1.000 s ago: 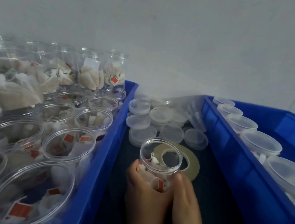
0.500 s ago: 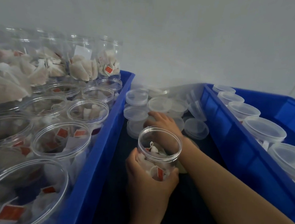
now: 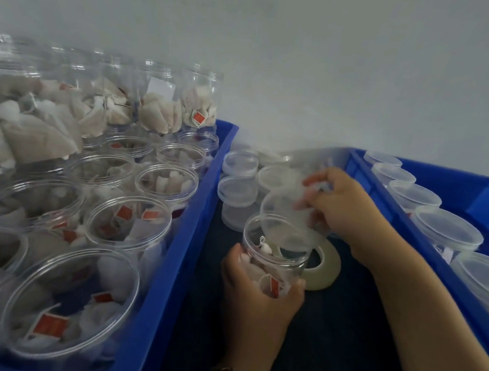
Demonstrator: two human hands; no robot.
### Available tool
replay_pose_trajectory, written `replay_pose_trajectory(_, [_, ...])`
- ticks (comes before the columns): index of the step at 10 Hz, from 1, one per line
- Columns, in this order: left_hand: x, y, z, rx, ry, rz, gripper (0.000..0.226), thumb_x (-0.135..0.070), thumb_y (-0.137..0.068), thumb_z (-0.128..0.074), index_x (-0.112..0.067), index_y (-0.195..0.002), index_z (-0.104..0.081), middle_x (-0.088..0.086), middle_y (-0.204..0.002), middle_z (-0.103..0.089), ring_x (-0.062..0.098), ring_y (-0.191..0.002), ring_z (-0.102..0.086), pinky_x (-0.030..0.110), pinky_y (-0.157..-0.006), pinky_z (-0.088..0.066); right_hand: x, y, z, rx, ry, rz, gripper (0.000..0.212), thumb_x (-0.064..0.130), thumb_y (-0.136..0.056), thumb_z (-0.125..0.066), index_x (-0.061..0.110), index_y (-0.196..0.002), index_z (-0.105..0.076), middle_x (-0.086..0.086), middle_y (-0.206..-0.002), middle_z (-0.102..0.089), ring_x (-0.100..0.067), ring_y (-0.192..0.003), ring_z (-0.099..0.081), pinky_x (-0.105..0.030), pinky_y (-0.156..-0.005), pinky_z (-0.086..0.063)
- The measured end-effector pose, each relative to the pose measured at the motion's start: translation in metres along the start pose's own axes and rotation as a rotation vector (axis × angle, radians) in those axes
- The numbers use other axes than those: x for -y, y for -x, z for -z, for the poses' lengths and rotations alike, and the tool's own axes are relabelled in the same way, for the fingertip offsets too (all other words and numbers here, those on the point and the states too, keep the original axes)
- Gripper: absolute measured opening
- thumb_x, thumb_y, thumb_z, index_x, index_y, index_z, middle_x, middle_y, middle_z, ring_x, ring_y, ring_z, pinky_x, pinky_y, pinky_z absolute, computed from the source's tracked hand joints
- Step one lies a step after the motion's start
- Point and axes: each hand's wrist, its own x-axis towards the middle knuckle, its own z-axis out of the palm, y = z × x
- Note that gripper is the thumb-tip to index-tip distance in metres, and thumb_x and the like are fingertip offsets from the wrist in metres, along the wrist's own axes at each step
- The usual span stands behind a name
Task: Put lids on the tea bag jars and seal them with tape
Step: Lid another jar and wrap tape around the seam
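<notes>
A clear plastic jar with tea bags inside stands upright on the dark surface between two blue crates. My left hand grips its lower body. My right hand pinches a translucent lid, tilted just above the far rim of the jar's open mouth. A roll of clear tape lies flat right behind the jar, partly hidden by it. Several loose lids are piled beyond, toward the wall.
The blue crate on the left is packed with open jars of tea bags, some stacked higher at the back. The blue crate on the right holds several lidded jars. A white wall closes the back.
My right hand picked a lid from the pile and brought it back over the jar's mouth. The tape roll, covered by the arm before, shows again. My left hand kept holding the jar.
</notes>
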Motion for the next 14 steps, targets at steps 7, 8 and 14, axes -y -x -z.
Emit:
replay_pose_trajectory(7, [-0.001, -0.015, 0.006, 0.111, -0.075, 0.073, 0.098, -0.033, -0.047, -0.09, -0.046, -0.111, -0.017, -0.027, -0.092, -0.042, -0.009, -0.078, -0.053, 0.008, -0.052, -0.039, -0.006, 0.044, -0.037, 0.242, 0.65, 0.364, 0.056, 0.064, -0.079, -0.04, 0.058, -0.134, -0.032, 0.023, -0.15, -0.028, 0.0, -0.137, -0.018, -0.019, -0.103, -0.017])
replay_pose_trajectory(8, [0.006, -0.019, 0.009, 0.123, -0.126, -0.038, 0.093, -0.008, -0.051, -0.088, -0.026, -0.13, -0.041, -0.027, -0.1, -0.05, -0.021, -0.089, -0.05, 0.003, -0.076, -0.043, -0.003, 0.051, -0.04, 0.208, 0.796, 0.327, 0.06, 0.065, -0.081, -0.035, 0.054, -0.139, -0.025, 0.016, -0.15, -0.025, -0.008, -0.135, -0.019, -0.033, -0.102, -0.032])
replay_pose_trajectory(14, [0.0, -0.015, 0.007, 0.116, -0.046, 0.025, 0.084, -0.043, -0.043, -0.084, -0.045, -0.115, -0.039, -0.018, -0.116, -0.053, 0.0, -0.105, -0.056, 0.012, -0.076, -0.045, 0.025, 0.027, -0.033, 0.604, 0.829, 0.182, 0.059, 0.066, -0.086, -0.037, 0.053, -0.141, -0.022, 0.012, -0.156, -0.017, -0.021, -0.143, -0.012, -0.047, -0.112, -0.019])
